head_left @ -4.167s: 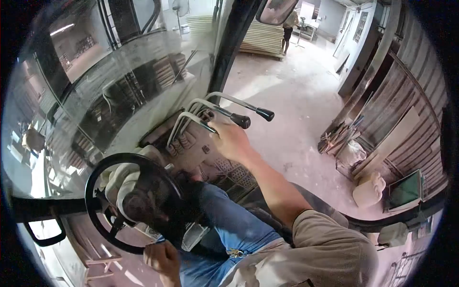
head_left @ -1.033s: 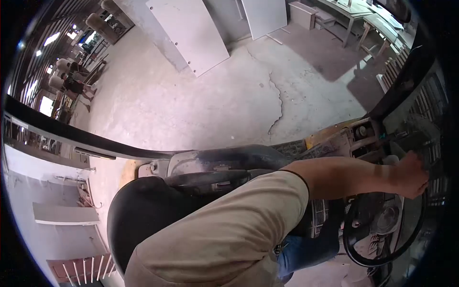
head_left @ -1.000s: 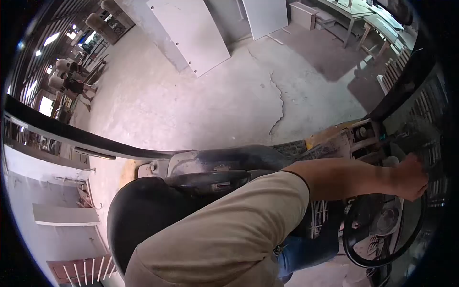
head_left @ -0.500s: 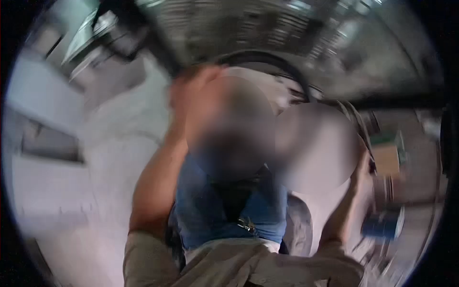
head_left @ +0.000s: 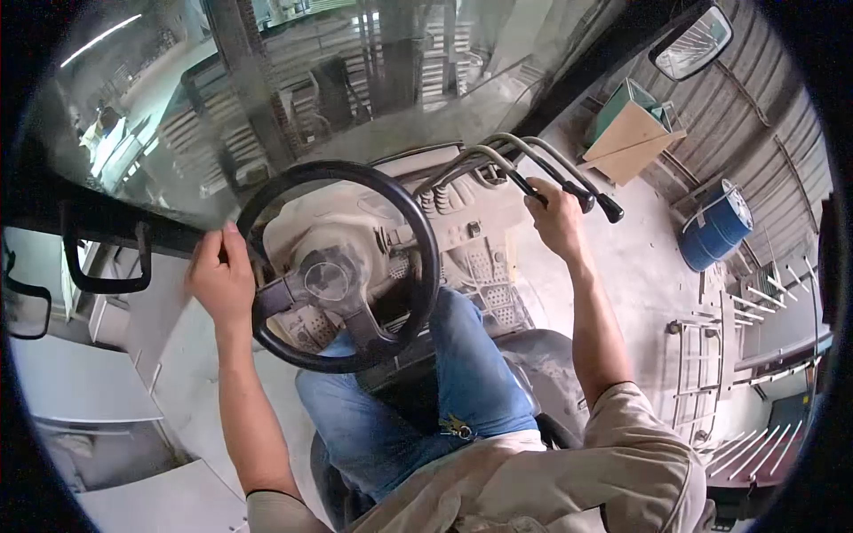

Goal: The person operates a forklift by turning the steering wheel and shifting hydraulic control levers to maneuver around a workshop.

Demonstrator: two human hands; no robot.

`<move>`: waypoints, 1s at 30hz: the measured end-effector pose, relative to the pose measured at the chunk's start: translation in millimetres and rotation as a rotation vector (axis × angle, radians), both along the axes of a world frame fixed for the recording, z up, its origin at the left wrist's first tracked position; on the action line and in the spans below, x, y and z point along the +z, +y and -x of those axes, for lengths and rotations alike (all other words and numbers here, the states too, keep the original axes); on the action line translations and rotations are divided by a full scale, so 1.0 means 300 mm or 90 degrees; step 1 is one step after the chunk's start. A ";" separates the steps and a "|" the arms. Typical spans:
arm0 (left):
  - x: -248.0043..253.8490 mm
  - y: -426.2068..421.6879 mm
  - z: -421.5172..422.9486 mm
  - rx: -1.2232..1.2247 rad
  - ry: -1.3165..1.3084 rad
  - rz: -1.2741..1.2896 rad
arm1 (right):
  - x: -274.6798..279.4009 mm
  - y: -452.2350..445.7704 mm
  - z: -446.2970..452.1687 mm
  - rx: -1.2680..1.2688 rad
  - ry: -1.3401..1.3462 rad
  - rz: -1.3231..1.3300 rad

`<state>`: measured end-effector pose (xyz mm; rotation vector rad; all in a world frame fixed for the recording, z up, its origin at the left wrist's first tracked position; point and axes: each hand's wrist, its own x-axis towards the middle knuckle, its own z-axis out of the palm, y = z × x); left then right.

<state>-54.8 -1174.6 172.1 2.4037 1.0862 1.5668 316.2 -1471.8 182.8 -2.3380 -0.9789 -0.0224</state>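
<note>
In the head view, my left hand (head_left: 222, 275) is closed, with its thumb up, right by the left rim of the black steering wheel (head_left: 425, 233). Whether it touches the rim or has anything in it is hidden by the curled fingers. My right hand (head_left: 560, 220) is wrapped around the black grip of a control lever (head_left: 484, 153), one of several bent levers rising from the right of the dusty dashboard. Another lever's black knob (head_left: 611, 209) sticks out just beyond that hand.
Past the windshield stand stacked slatted materials (head_left: 355, 98). On the right are a blue drum (head_left: 716, 226), a green bin with a board (head_left: 629, 133), a metal rack (head_left: 697, 373) and a mirror (head_left: 693, 43). A dark frame post (head_left: 253, 80) crosses the front left.
The view was heavily blurred and has become sharp. My left hand has come down to the wheel's left side, and my right hand now grips a lever.
</note>
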 end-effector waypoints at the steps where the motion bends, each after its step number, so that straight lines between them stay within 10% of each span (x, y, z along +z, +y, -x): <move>1: 0.003 -0.006 0.014 -0.002 -0.009 0.028 | -0.011 -0.007 0.010 0.013 -0.008 -0.006; 11: 0.079 -0.082 -0.267 0.023 0.012 -0.028 | -0.025 -0.137 -0.062 0.031 -0.003 -0.024; 18: 0.152 -0.442 -0.512 -0.298 0.039 -0.077 | 0.007 -0.189 0.109 0.037 -0.012 -0.043; 30: 0.064 -0.609 0.127 -0.405 -0.018 -0.074 | 0.125 -0.032 0.624 -0.004 0.029 -0.032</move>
